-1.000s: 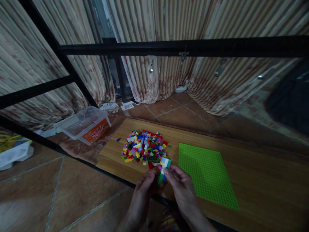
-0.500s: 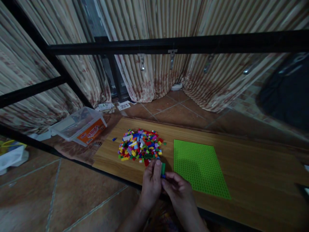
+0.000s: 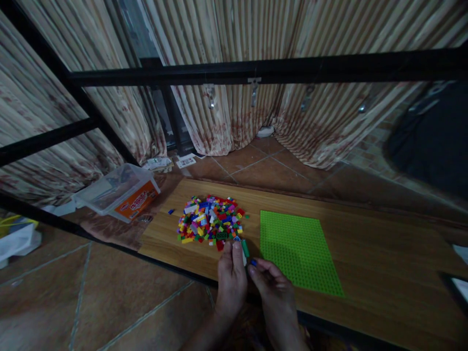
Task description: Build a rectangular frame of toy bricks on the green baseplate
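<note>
My left hand (image 3: 233, 268) is closed on a small green and white brick piece (image 3: 245, 248), whose green part sticks out past the thumb. Close beside it on the right, my right hand (image 3: 272, 280) pinches a small blue brick (image 3: 253, 262) between thumb and fingertips. A narrow gap separates the blue brick from the green and white piece. Both hands are over the front edge of the wooden table (image 3: 383, 253). Just beyond the left hand lies a heap of mixed coloured toy bricks (image 3: 208, 219). The green baseplate (image 3: 298, 251) lies flat to the right of the heap.
A clear plastic box (image 3: 124, 195) with an orange label stands left of the table. One blue brick (image 3: 170, 211) lies apart from the heap. A black metal rail (image 3: 234, 73) crosses above, before striped curtains (image 3: 256, 29). A dark-framed object (image 3: 455, 287) is at the right edge.
The blue brick, earlier against the underside of the green piece, is now apart from it in my right hand. The green piece has tilted in my left hand. The view has shifted slightly.
</note>
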A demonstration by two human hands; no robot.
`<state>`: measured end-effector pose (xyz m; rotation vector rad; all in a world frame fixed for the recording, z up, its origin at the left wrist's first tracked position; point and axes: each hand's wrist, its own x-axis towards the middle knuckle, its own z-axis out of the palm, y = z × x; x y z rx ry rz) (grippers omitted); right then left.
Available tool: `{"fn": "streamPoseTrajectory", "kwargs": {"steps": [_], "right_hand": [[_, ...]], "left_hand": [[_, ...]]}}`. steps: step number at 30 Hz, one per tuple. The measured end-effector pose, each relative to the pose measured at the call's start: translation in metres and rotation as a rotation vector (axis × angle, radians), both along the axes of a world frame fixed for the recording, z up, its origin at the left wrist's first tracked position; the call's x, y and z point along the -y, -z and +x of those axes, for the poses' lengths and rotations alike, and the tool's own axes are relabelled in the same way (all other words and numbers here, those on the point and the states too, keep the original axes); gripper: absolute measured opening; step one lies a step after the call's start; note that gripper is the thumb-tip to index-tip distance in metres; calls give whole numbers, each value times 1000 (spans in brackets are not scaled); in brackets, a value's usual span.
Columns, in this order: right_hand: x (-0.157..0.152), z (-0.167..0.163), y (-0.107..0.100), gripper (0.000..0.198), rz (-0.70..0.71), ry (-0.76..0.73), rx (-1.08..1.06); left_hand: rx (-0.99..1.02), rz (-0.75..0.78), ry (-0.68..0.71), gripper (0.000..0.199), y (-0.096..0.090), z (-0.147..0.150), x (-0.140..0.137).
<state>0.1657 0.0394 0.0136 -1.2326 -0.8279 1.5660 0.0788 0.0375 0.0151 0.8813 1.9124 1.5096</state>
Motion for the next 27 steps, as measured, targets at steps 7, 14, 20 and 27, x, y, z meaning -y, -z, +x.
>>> {"fn": "streamPoseTrajectory", "kwargs": {"steps": [7, 14, 20, 27], "right_hand": [[-2, 4, -8, 31, -63, -16, -47], [-10, 17, -19, 39, -214, -59, -309], [-18, 16, -24, 40, -93, -150, -105], [-15, 16, -21, 39, -91, -108, -107]], "left_hand": [[-71, 13, 95, 37, 0, 0, -5], [87, 21, 236, 37, -13, 2, -3], [125, 23, 395, 33, -17, 6, 3], [113, 18, 316, 34, -15, 11, 6]]}}
